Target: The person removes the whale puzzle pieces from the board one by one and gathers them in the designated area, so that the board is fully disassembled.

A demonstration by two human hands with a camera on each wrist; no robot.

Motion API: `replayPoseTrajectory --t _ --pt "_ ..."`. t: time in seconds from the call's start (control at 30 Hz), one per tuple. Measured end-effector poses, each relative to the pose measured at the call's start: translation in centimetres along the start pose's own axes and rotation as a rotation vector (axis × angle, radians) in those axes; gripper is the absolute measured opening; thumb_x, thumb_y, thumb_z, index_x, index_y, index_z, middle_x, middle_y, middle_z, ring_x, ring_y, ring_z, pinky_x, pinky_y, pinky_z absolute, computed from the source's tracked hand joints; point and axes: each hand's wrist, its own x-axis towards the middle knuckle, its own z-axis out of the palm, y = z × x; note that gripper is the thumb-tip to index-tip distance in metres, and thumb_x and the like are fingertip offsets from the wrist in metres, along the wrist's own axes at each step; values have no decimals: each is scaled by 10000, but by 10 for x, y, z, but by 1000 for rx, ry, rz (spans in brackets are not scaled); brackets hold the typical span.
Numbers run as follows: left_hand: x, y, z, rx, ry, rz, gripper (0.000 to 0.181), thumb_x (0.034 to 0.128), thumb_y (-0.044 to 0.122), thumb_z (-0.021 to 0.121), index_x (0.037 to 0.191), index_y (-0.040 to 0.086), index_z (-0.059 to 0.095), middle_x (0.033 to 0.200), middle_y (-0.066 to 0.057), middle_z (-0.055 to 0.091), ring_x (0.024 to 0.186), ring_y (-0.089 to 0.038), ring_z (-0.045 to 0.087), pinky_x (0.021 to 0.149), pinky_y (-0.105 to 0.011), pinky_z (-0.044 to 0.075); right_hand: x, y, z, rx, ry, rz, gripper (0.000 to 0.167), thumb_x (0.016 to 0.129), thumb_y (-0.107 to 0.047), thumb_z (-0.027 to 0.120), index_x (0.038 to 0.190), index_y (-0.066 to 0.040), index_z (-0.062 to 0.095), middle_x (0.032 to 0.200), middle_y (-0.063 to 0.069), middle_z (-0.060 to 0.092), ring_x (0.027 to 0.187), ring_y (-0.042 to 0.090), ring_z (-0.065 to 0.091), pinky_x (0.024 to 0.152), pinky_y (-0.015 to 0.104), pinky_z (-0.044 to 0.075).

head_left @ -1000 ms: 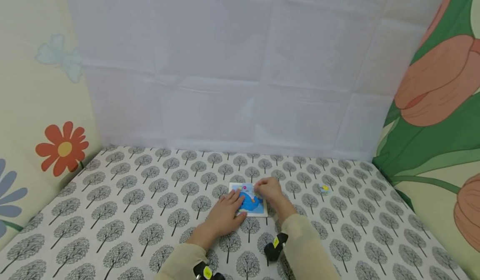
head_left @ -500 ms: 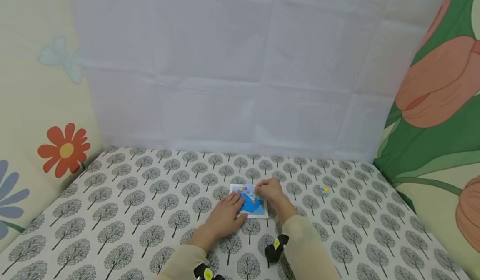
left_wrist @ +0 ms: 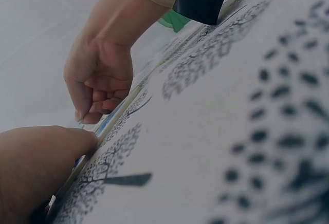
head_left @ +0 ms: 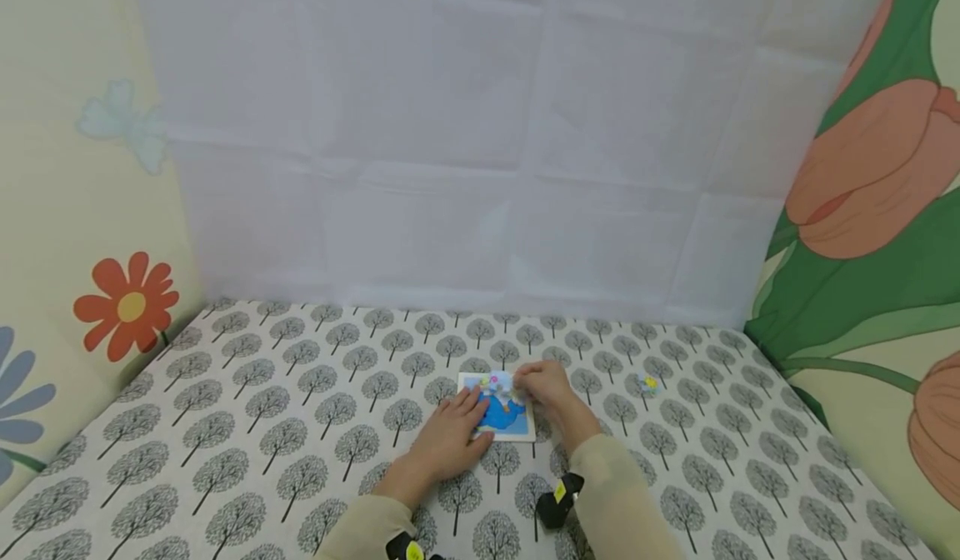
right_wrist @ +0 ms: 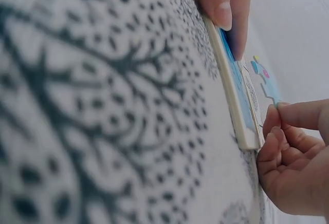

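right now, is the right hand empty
No, the right wrist view shows the right hand pinching a thin light-blue piece by its edge.

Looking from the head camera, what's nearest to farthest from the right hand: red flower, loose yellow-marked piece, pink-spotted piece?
1. Pink-spotted piece: pinched in the right hand.
2. Loose yellow-marked piece: to that hand's right.
3. Red flower: far left.
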Motion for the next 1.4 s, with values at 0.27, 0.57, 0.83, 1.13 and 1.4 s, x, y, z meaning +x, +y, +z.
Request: replayPoseTrajectory --t 0.27,0.57,0.83,1.13,1.4 --pt "0 2 -2 -13 0 -10 509 879 276 467 1276 -31 386 1349 -189 279 1241 -326 207 974 -482 183 6 0 -17 -97 72 -32 122 766 -31 598 856 37 646 754 67 568 545 121 450 491 229 410" --pt "-2 2 -3 -3 3 11 502 888 269 448 1280 -37 376 1351 -197 268 1241 -332 202 976 -485 175 5 -2 -43 -63 48 -70 179 827 -47 557 956 68 606 856 116 600 644 168 505 587 285 448" --pt "0 0 0 6 7 19 504 890 273 441 1283 -35 372 1353 -196 265 1242 -332 202 974 -488 177 9 0 -68 -50 60 -49 206 831 -47 551 996 71 590 865 119 601 565 120 461 560 261 417" --pt "-2 2 -3 15 6 21 504 890 270 442 1278 -44 374 1348 -201 273 1239 -334 209 973 -487 181 13 2 -96 -83 61 -57 233 837 -48 542 1018 95 570 841 112 601 613 139 497 596 277 442" --pt "-2 1 -1 18 -1 22 509 892 280 440 1286 -35 366 1350 -196 270 1240 -331 207 974 -488 176 15 3 -116 -77 34 -76 233 839 -36 538 1015 116 553 813 88 595 636 147 485 561 242 434"
